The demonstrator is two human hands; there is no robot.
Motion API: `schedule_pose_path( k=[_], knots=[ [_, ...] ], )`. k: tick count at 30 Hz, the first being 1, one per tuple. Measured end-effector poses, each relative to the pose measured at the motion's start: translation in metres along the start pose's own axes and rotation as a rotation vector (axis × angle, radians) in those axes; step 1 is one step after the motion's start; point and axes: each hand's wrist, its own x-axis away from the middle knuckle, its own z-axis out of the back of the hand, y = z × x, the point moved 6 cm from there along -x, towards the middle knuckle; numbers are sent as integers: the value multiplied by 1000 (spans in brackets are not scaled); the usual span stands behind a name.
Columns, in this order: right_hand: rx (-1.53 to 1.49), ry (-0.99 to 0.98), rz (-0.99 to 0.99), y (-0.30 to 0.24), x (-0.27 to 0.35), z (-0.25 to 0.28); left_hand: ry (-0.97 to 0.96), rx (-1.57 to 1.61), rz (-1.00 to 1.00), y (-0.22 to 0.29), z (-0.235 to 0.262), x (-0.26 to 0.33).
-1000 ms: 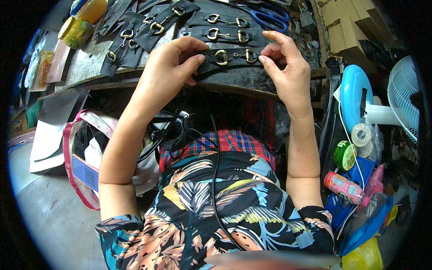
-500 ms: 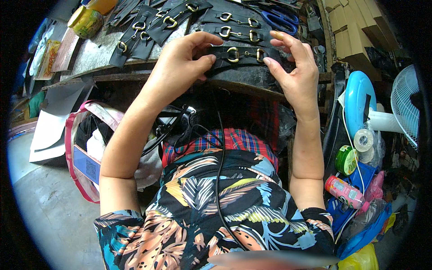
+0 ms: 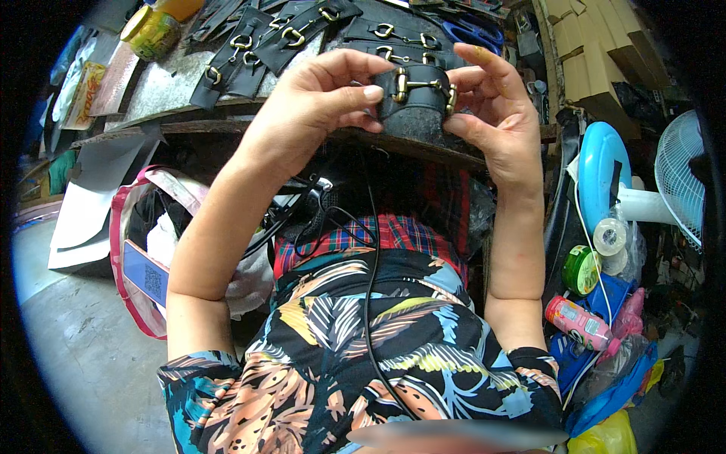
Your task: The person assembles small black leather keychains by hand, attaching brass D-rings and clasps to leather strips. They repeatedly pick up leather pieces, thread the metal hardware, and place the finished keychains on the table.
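Observation:
A black leather strap (image 3: pixel 423 95) with a brass-coloured horsebit fitting is held up between my two hands, bowed into an arch just above the table's near edge. My left hand (image 3: pixel 321 98) pinches one end between thumb and fingers. At the opposite end my right hand (image 3: pixel 495 110) grips with its thumb low, the index finger lifted away. Right behind, two similar straps (image 3: pixel 395 32) lie side by side, the nearer one partly covered by my hands. More straps with brass fittings (image 3: pixel 295 36) overlap farther left.
Blue-handled scissors (image 3: pixel 475 35) lie beyond my right hand. A yellow jar (image 3: pixel 151 35) stands at the far left. Cardboard (image 3: pixel 597 53), a blue-and-white fan (image 3: pixel 605 170) and a pink bottle (image 3: pixel 579 322) are on the right. A pink-edged bag (image 3: pixel 119 250) sits below left; a black cable (image 3: pixel 369 303) hangs over my front.
The strap was lying flat on the table with my hands at its ends. Now it is raised and bent, and my hands have closed in on it.

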Motion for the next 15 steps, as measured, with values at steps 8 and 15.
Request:
schedule_pose_path(
  k=[8,15],
  knots=[
    [-92,39,-3,8,1,-20,-12,64,10,-7,-17,-5],
    [369,51,-73,-9,2,16,63,-460,-94,24,10,0]
  ],
)
